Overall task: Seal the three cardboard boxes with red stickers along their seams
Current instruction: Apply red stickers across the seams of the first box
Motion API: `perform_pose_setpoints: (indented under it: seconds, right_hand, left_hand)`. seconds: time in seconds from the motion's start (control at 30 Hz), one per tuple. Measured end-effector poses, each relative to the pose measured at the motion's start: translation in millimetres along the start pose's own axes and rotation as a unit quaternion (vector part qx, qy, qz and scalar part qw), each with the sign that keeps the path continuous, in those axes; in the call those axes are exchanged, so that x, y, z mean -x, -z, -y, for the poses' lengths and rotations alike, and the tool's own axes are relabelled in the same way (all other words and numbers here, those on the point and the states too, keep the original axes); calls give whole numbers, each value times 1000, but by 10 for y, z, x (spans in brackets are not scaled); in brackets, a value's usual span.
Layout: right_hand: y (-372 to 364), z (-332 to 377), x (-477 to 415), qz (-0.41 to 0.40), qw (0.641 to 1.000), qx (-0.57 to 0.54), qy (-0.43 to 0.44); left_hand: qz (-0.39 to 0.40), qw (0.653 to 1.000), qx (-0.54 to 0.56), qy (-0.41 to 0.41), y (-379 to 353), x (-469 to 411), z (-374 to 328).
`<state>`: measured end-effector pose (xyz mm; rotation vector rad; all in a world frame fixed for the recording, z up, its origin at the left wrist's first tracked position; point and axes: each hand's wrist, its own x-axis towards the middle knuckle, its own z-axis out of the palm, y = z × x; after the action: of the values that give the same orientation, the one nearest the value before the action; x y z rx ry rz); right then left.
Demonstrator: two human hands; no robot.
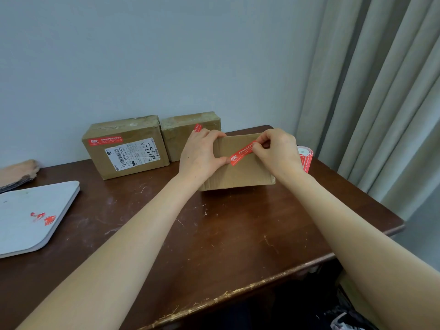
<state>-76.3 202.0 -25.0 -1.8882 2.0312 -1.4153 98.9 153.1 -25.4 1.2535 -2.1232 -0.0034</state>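
Now both hands pinch sticker ends.

Scratched brown table under three cardboard boxes, sticker roll, grey board

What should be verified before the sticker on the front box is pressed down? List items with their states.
1. The left hand grips the front box: ok.
2. The right hand pinches the red sticker by its right end: ok.
3. Sticker lying fully flat: not ok, its right end is between the fingers.
4. Sticker over a seam: cannot tell.
5. The labelled box and the rear box already stickered: ok.
6. The sticker roll beside the front box: ok.
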Motion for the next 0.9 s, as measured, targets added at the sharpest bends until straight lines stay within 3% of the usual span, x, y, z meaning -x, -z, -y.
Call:
perform_pose_setpoints:
  seconds: [0.9]
  right_hand:
    - [63, 52, 20, 24, 999, -14, 31]
  left_hand:
    - [3, 1000, -4, 1, 11, 21, -19]
